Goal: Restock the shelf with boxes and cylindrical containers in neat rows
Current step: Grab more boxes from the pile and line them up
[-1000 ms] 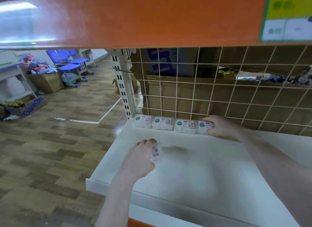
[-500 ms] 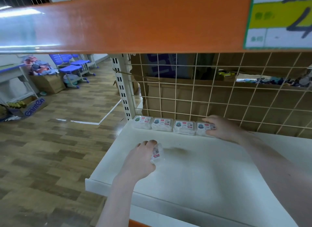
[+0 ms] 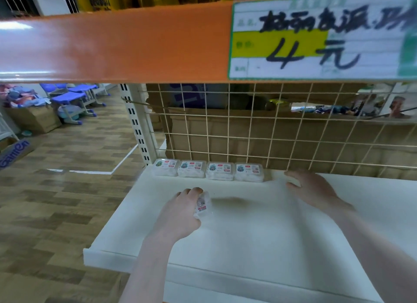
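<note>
Several small clear plastic boxes [image 3: 207, 171] with printed labels stand in one row at the back left of the white shelf [image 3: 259, 230], against the wire grid. My left hand [image 3: 180, 212] grips one more clear box [image 3: 202, 207] on the shelf in front of that row, its barcode label facing up. My right hand [image 3: 311, 190] hovers over the shelf just right of the row's last box [image 3: 249, 172], fingers spread, holding nothing.
An orange shelf edge [image 3: 112, 45] with a price tag [image 3: 316, 38] hangs close overhead. A wire grid back [image 3: 282, 131] has cardboard boxes behind it. A white upright post [image 3: 137, 124] stands at the shelf's left corner. Blue chairs [image 3: 72, 95] stand far left on the wooden floor.
My right hand has let go of the row's last box and pulled back to the right. My left hand keeps holding its box in place. The view has tilted up.
</note>
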`<action>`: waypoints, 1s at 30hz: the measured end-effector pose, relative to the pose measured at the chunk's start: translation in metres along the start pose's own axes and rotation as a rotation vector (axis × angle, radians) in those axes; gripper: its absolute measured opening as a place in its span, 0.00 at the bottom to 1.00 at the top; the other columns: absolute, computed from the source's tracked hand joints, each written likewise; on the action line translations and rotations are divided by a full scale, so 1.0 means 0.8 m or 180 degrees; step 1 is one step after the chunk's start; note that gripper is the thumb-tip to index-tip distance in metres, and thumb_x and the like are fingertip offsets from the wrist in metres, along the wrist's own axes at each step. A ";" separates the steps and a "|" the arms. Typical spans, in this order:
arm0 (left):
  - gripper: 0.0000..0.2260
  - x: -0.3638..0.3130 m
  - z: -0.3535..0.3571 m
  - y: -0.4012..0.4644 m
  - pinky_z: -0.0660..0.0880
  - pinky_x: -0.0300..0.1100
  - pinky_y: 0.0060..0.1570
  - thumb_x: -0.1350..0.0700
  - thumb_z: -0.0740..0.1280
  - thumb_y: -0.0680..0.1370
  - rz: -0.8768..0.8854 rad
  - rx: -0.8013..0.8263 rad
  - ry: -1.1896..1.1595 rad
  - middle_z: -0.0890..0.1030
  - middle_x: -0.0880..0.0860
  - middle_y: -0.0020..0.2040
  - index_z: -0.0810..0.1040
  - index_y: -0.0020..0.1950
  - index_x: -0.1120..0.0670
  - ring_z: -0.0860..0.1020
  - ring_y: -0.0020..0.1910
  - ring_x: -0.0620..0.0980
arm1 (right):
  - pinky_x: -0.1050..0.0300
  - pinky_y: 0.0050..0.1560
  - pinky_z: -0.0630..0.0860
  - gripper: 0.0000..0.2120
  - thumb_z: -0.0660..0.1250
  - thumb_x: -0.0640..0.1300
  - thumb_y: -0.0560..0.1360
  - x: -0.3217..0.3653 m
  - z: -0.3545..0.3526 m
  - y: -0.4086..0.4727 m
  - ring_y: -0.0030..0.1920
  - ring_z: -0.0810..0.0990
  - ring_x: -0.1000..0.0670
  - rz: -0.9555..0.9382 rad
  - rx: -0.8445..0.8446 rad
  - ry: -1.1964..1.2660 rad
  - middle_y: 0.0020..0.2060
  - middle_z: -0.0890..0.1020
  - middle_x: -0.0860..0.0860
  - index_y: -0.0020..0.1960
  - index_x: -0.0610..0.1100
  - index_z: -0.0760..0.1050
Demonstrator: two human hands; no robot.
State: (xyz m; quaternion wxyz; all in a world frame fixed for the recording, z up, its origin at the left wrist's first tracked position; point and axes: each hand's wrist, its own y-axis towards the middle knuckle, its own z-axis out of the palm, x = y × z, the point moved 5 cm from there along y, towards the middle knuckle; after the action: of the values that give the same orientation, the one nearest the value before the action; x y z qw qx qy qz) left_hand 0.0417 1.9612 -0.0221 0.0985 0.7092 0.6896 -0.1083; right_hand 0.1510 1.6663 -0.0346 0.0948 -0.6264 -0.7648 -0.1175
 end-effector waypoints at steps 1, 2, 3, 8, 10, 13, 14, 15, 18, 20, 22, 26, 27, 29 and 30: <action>0.26 -0.007 0.002 0.002 0.71 0.43 0.52 0.59 0.65 0.72 0.0015 0.0018 0.0010 0.72 0.51 0.60 0.64 0.69 0.49 0.70 0.60 0.52 | 0.55 0.60 0.66 0.19 0.60 0.49 0.79 -0.013 -0.001 -0.007 0.65 0.70 0.47 0.0115 -0.0059 -0.0002 0.66 0.72 0.49 0.68 0.47 0.69; 0.27 -0.015 0.004 0.005 0.71 0.43 0.52 0.59 0.65 0.72 0.0031 0.0034 0.0015 0.72 0.50 0.60 0.64 0.69 0.49 0.70 0.60 0.52 | 0.55 0.59 0.68 0.17 0.59 0.48 0.79 -0.025 -0.002 -0.013 0.63 0.71 0.47 0.0193 -0.0110 -0.0074 0.64 0.74 0.49 0.66 0.45 0.72; 0.27 -0.022 0.005 0.007 0.71 0.43 0.52 0.59 0.65 0.71 0.0056 0.0040 0.0021 0.72 0.50 0.61 0.63 0.69 0.49 0.70 0.60 0.52 | 0.54 0.57 0.70 0.16 0.58 0.47 0.78 -0.037 -0.001 -0.017 0.60 0.73 0.47 0.0231 -0.0135 -0.0191 0.61 0.75 0.47 0.62 0.43 0.74; 0.27 -0.070 0.015 0.022 0.70 0.43 0.53 0.59 0.65 0.71 0.0246 0.0088 0.0060 0.72 0.50 0.62 0.63 0.69 0.49 0.70 0.61 0.52 | 0.55 0.44 0.71 0.12 0.57 0.46 0.77 -0.084 -0.004 -0.046 0.49 0.76 0.46 0.0390 -0.0229 -0.0469 0.47 0.78 0.47 0.51 0.44 0.77; 0.27 -0.094 0.018 0.031 0.70 0.43 0.52 0.59 0.65 0.71 0.0348 0.0142 0.0107 0.72 0.50 0.62 0.64 0.69 0.49 0.70 0.62 0.53 | 0.56 0.42 0.70 0.11 0.57 0.47 0.77 -0.098 -0.008 -0.056 0.50 0.76 0.46 0.0498 -0.0282 -0.0439 0.46 0.77 0.48 0.50 0.45 0.76; 0.26 -0.134 0.017 0.045 0.70 0.44 0.53 0.61 0.64 0.71 0.0470 0.0245 0.0115 0.72 0.50 0.63 0.65 0.68 0.50 0.70 0.62 0.53 | 0.57 0.46 0.70 0.12 0.56 0.47 0.78 -0.118 -0.014 -0.071 0.55 0.75 0.47 0.0610 -0.0342 -0.0345 0.51 0.77 0.50 0.54 0.48 0.76; 0.26 -0.148 0.015 0.049 0.71 0.44 0.54 0.62 0.64 0.71 0.0517 0.0268 0.0110 0.72 0.51 0.64 0.65 0.68 0.51 0.70 0.62 0.53 | 0.57 0.48 0.71 0.12 0.56 0.48 0.78 -0.125 -0.015 -0.075 0.57 0.74 0.48 0.0633 -0.0347 -0.0333 0.54 0.76 0.50 0.56 0.48 0.75; 0.26 -0.162 0.013 0.054 0.71 0.45 0.55 0.63 0.64 0.71 0.0553 0.0290 0.0097 0.72 0.51 0.64 0.66 0.69 0.51 0.71 0.62 0.53 | 0.57 0.50 0.72 0.13 0.56 0.48 0.78 -0.131 -0.018 -0.080 0.57 0.74 0.48 0.0648 -0.0345 -0.0338 0.56 0.76 0.50 0.58 0.48 0.75; 0.25 -0.195 0.012 0.071 0.72 0.48 0.57 0.64 0.66 0.70 0.0667 0.0360 0.0065 0.72 0.52 0.64 0.68 0.67 0.54 0.72 0.62 0.53 | 0.56 0.50 0.72 0.13 0.56 0.48 0.78 -0.147 -0.028 -0.091 0.57 0.74 0.48 0.0700 -0.0392 -0.0341 0.55 0.76 0.50 0.58 0.48 0.75; 0.22 -0.214 0.015 0.086 0.73 0.50 0.55 0.64 0.67 0.68 0.0824 0.0344 0.0059 0.74 0.52 0.60 0.70 0.62 0.55 0.73 0.60 0.53 | 0.57 0.48 0.72 0.13 0.56 0.48 0.79 -0.158 -0.033 -0.098 0.56 0.75 0.48 0.0713 -0.0438 -0.0343 0.54 0.77 0.50 0.58 0.48 0.75; 0.22 -0.232 0.019 0.104 0.73 0.50 0.53 0.62 0.68 0.68 0.0965 0.0330 0.0166 0.76 0.53 0.57 0.71 0.61 0.55 0.74 0.57 0.54 | 0.57 0.48 0.72 0.13 0.56 0.48 0.79 -0.167 -0.036 -0.104 0.56 0.75 0.48 0.0731 -0.0478 -0.0318 0.54 0.77 0.50 0.58 0.48 0.75; 0.26 -0.264 0.024 0.133 0.74 0.48 0.55 0.61 0.70 0.70 0.1067 0.0470 0.0389 0.75 0.56 0.60 0.68 0.67 0.57 0.75 0.58 0.56 | 0.57 0.49 0.71 0.13 0.56 0.47 0.79 -0.182 -0.040 -0.111 0.56 0.74 0.48 0.0728 -0.0510 -0.0291 0.54 0.77 0.50 0.57 0.47 0.76; 0.28 -0.271 0.026 0.139 0.73 0.47 0.55 0.60 0.70 0.71 0.1081 0.0506 0.0459 0.74 0.56 0.62 0.67 0.69 0.56 0.74 0.59 0.56 | 0.58 0.48 0.70 0.13 0.56 0.47 0.78 -0.185 -0.040 -0.112 0.56 0.74 0.49 0.0725 -0.0511 -0.0259 0.54 0.77 0.50 0.57 0.48 0.76; 0.30 -0.280 0.030 0.151 0.72 0.46 0.55 0.59 0.70 0.72 0.1026 0.0612 0.0576 0.73 0.56 0.64 0.64 0.72 0.54 0.74 0.60 0.56 | 0.58 0.47 0.70 0.12 0.57 0.47 0.78 -0.190 -0.040 -0.112 0.56 0.74 0.49 0.0705 -0.0489 -0.0220 0.53 0.77 0.51 0.57 0.49 0.76; 0.30 -0.283 0.033 0.157 0.72 0.46 0.54 0.59 0.70 0.72 0.0968 0.0691 0.0608 0.73 0.56 0.65 0.63 0.73 0.53 0.74 0.60 0.55 | 0.58 0.47 0.70 0.12 0.57 0.47 0.78 -0.192 -0.039 -0.112 0.55 0.74 0.49 0.0693 -0.0473 -0.0215 0.52 0.77 0.51 0.56 0.48 0.76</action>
State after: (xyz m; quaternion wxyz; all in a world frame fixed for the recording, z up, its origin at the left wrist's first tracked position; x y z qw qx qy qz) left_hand 0.1606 1.7329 0.0171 -0.0292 0.8186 0.5652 -0.0981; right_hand 0.0935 1.4967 -0.0550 0.0345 -0.7145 -0.6843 -0.1416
